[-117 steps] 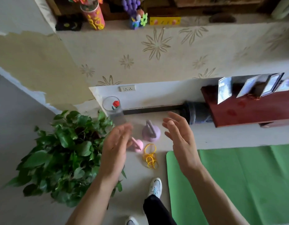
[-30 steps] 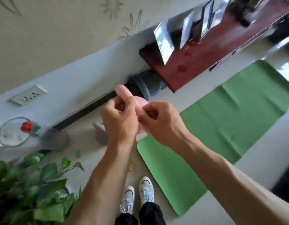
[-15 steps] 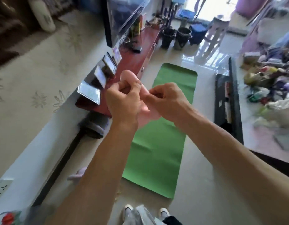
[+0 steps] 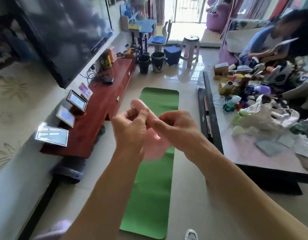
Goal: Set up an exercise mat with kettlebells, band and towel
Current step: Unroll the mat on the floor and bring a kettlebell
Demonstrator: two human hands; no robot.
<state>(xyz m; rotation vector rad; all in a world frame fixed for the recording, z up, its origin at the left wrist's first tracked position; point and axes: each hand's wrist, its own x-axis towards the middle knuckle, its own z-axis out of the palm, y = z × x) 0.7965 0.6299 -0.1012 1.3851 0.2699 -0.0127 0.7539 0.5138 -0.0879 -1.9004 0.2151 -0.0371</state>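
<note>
1. Both hands, left hand [image 4: 128,129] and right hand [image 4: 175,129], curl tightly around the smooth pink rounded kettlebell [image 4: 154,148], raised above the mat.
2. The long green exercise mat [image 4: 149,196] runs from 6 toward 12 o'clock, with bare floor along both edges.
3. The red wooden cabinet [image 4: 98,111] sits at 10 o'clock and the cluttered low table [image 4: 245,153] at 3 o'clock.

A smooth, matt green foam-like exercise mat [image 4: 150,196] is lying beneath the hands; left of them, a glossy red-brown wooden cabinet [image 4: 98,115] is gleaming on polished floor tiles [image 4: 189,205].
</note>
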